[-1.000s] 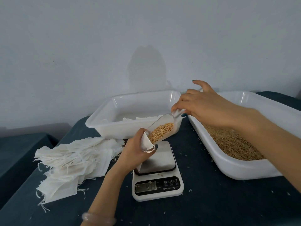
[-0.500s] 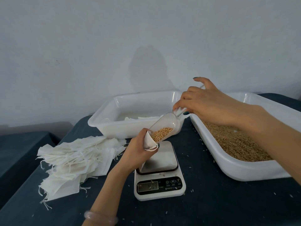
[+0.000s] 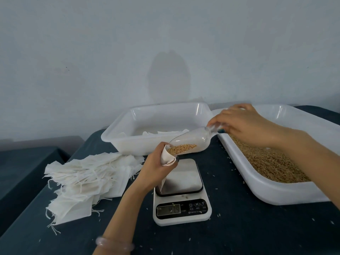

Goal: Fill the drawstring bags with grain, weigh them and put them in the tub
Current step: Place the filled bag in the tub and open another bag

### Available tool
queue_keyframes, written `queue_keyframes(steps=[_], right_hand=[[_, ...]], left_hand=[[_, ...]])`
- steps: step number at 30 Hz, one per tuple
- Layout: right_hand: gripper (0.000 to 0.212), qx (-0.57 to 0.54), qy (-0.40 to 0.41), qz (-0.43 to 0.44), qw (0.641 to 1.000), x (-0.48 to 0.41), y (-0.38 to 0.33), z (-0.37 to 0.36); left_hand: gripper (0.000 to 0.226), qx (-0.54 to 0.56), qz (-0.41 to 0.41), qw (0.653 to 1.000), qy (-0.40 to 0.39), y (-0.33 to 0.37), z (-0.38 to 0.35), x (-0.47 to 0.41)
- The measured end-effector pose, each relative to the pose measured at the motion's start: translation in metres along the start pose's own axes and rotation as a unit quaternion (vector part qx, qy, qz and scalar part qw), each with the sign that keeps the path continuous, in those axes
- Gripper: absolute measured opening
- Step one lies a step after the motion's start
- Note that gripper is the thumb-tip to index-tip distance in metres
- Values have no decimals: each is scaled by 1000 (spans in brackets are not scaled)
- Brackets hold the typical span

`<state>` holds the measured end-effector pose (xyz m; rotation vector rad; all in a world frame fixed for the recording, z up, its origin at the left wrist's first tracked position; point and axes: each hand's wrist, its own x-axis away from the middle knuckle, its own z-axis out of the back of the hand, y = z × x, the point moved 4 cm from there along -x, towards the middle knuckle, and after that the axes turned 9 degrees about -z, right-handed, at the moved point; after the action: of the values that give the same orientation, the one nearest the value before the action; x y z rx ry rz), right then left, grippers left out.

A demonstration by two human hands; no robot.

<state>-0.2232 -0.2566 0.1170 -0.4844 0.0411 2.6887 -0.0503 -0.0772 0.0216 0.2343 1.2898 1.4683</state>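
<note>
My left hand [image 3: 156, 167] grips a white drawstring bag [image 3: 166, 157] by its open mouth, with the bag's bottom resting on the scale [image 3: 182, 192]. My right hand [image 3: 242, 123] holds the handle of a clear plastic scoop [image 3: 193, 139], tilted down to the left. Golden grain [image 3: 181, 148] lies at the scoop's lip, right at the bag's mouth. A white tub [image 3: 272, 190] on the right holds loose grain. Behind the scale stands another white tub [image 3: 117, 137] with a few white bags in it.
A heap of empty white drawstring bags [image 3: 86, 181] lies on the dark table left of the scale. Stray grains dot the dark cloth around the scale. A lower dark surface [image 3: 24, 166] sits beyond the table's left edge. The wall is close behind the tubs.
My right hand has lifted the scoop's handle, tipping it more steeply. The grain has slid down to the scoop's lip at the bag's mouth. My left hand has stayed on the bag.
</note>
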Motion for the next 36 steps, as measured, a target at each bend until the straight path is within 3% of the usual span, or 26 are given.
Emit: queue_keyframes(steps=[3, 5, 7, 11, 15, 17, 19, 21, 24, 26, 28, 30, 32, 36], right_hand=[[37, -127, -92, -68, 985, 8, 13, -17], [33, -255, -140, -103, 951, 14, 17, -26], [32, -345, -147, -121, 919, 18, 20, -27], [27, -383, -101, -202, 896, 21, 39, -20], [11, -314, -29, -329, 890, 26, 70, -21], [11, -199, -39, -377, 904, 30, 86, -25], [21, -82, -95, -404, 906, 35, 97, -31], [19, 30, -177, -398, 899, 41, 98, -38], [10, 112, -274, -371, 880, 47, 94, -47], [20, 150, -278, -359, 878, 47, 89, -44], [24, 156, -230, -352, 894, 41, 78, -37], [20, 121, -132, -320, 930, 35, 53, -29], [19, 18, -31, -246, 969, 28, 13, -25], [8, -213, -21, -146, 966, 22, -59, -39]], left_hand=[[11, 24, 1, 1000, 5, 3, 1, 0], [5, 46, -1, 999, 7, 5, 2, -1], [6, 73, -12, 997, 9, 9, 4, -2], [19, 76, -46, 996, 19, 14, 11, -3], [18, -12, -24, 999, 32, 7, 15, -5], [20, -41, -27, 998, 38, 7, 14, -7], [17, 0, -39, 997, 60, 10, 14, -8], [14, 23, -48, 996, 71, 9, 14, -9], [15, 55, -42, 997, 47, 7, 8, -10], [17, 42, -54, 997, 29, 7, 4, -10], [17, 18, -51, 999, 9, 4, 2, -10], [16, 4, -26, 1000, -1, -3, 3, -9], [14, -2, -12, 1000, 5, -8, 7, -8], [17, 10, -1, 999, 50, -11, 13, -7]])
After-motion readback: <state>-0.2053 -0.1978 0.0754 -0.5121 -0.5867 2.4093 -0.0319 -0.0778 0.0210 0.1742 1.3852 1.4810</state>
